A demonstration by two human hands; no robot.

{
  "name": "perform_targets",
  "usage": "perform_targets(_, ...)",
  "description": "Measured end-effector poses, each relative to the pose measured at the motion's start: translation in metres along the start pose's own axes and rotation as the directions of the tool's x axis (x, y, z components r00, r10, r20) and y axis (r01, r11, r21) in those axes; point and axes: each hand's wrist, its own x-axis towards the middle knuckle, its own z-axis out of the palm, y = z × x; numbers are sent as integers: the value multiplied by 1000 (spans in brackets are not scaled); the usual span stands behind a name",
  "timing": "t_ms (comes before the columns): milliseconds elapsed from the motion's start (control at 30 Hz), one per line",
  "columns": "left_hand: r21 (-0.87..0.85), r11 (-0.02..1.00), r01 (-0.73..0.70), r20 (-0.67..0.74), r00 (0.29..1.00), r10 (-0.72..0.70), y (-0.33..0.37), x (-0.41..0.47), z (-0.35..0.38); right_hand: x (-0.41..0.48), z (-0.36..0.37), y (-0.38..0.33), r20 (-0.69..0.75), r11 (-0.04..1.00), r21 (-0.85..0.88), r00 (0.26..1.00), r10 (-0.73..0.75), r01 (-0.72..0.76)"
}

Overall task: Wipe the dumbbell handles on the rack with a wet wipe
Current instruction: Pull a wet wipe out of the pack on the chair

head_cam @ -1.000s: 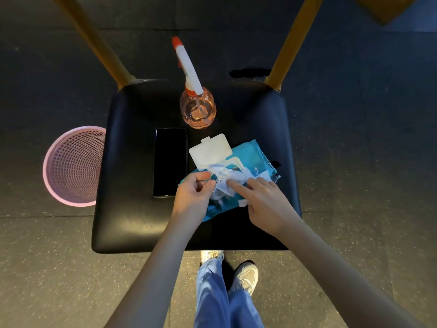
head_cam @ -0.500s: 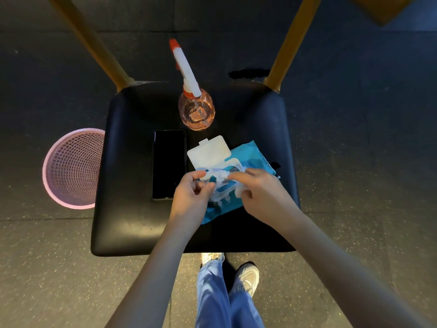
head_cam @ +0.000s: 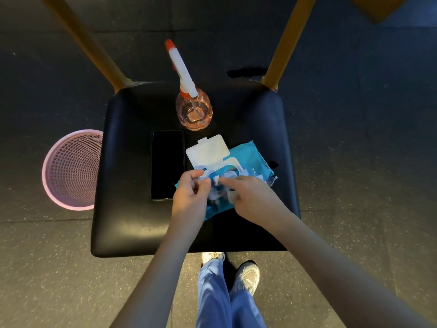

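Plainly, both hands were busy over the black chair seat (head_cam: 132, 221). A blue wet-wipe pack (head_cam: 253, 157) lay on the right half of the seat, near its middle, with its white flip lid (head_cam: 208, 151) thrown back toward the seat's rear edge. A crumpled white wet wipe (head_cam: 218, 191) sat on the pack just in front of the open mouth, caught between the two hands.

The left hand (head_cam: 190, 197) had its fingers curled in and its thumb raised, pinching the wipe's left side. The right hand (head_cam: 253, 200) reached in from the other side with its forefinger stretched out flat along the top of the wipe. Its thumb nipped a fold of the wipe underneath. The two hands were close together, almost touching at the fingertips.

A dark smartphone (head_cam: 168, 164) lay face up just left of the pack, lengthwise from front to back. Behind it, near the middle of the rear edge, stood a clear pinkish spray bottle (head_cam: 194, 110), its white nozzle with a red tip pointing away. Two yellow posts rose from the seat's rear corners.

On the speckled floor to the left of the seat stood a pink mesh wastebasket (head_cam: 71, 169), partly tucked under the seat's left edge. Blue trouser legs and pale sneakers showed at the seat's front edge.
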Motion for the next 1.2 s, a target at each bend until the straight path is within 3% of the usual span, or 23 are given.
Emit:
perform_targets(100,11,997,-71,23,997,71,-2,-1,0,-22,2,16,-196,984,180,980,35,0)
perform_targets(200,251,944,-216,39,976,213,-9,-1,6,-28,9,26,-186,973,218,976,113,-72)
perform_targets(300,616,672,-410,93,885,455,-23,2,14,-23,14,28,-153,973,216,982,112,-77)
perform_targets(400,818,432,-379,154,869,469,-29,5,18,-21,20,31,-178,969,234,976,127,-83)
perform_targets(500,913,257,-318,193,890,414,-33,4,23,-22,26,33,-241,973,226,965,109,-53)
perform_targets(633,943,128,-307,224,869,441,-31,4,28,-24,29,31,-237,998,63,972,0,16)
perform_targets(800,927,161,-340,239,863,446,-22,6,24,-17,27,25,-126,987,-159,992,-17,-3)
perform_targets(900,872,265,-412,204,797,568,-21,11,13,-16,26,22,-141,990,-136,990,2,-21)
perform_targets(967,842,353,-409,143,799,584,-16,19,5,-17,27,21,-162,997,-75,987,1,-14)
perform_targets(1033,844,403,-353,84,830,552,-6,28,4,-21,28,22,-188,1000,-18,982,-13,10)
perform_targets(1133,811,535,-236,45,938,345,8,40,10,-32,30,27,-245,995,93,969,-4,27)
perform_targets(1200,808,559,-187,33,961,274,13,44,12,-38,30,28,-267,990,138,963,34,4)
